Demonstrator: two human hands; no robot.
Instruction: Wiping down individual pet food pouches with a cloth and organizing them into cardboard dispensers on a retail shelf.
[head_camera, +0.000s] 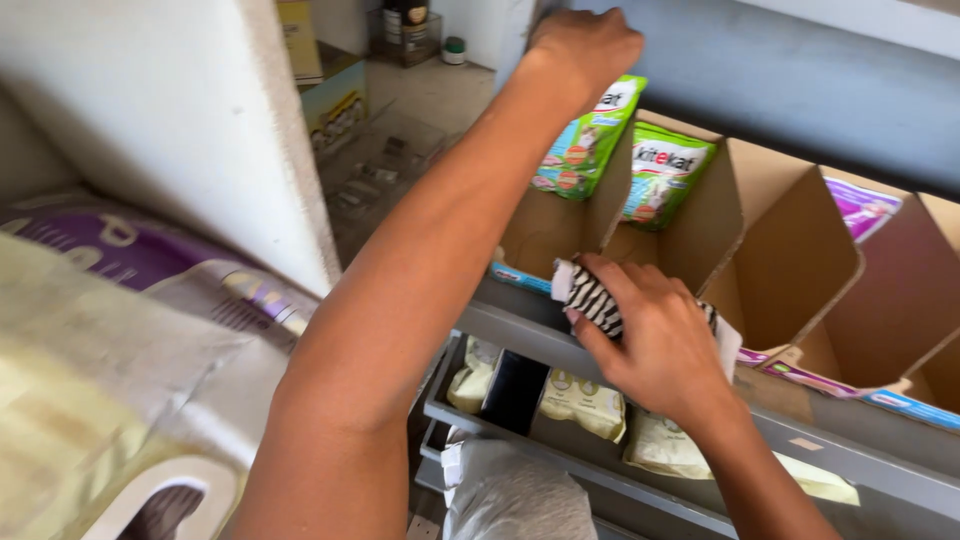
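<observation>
Head view, looking down along grey metal shelving. Nearest, at lower left, lie large soft sacks (110, 380) printed in purple and pale yellow. The left forearm rises from the bottom edge across the middle of the view.

On the lower shelf (600, 470) lie cream-coloured pouches (583, 400) with a dark flat pack (514, 390) standing between two of them; a grey-white bag (510, 495) sits below, at the bottom edge.

The right hand (660, 345) rests at the front lip of the upper shelf, its fingers curled over a black-and-white striped cloth (597, 300), which it grips and presses against the shelf edge; white cloth shows beyond the knuckles on the right.

Behind this hand stand brown cardboard display boxes (790, 250), open at the top and split by slanting dividers. Two green pet-food pouches occupy the left compartments: one (663, 175) stands upright, apart from either hand; the other pouch (588, 140) leans just below the left hand. A purple pouch (860, 208) shows in a compartment to the right.

The left hand (585, 45) is farthest, reaching to the top of the view by the grey shelf above (800, 90). Fingers bent; whether it holds anything cannot be told.

A white pillar (180, 110) stands left; beyond it, boxes on the floor (335, 100).
</observation>
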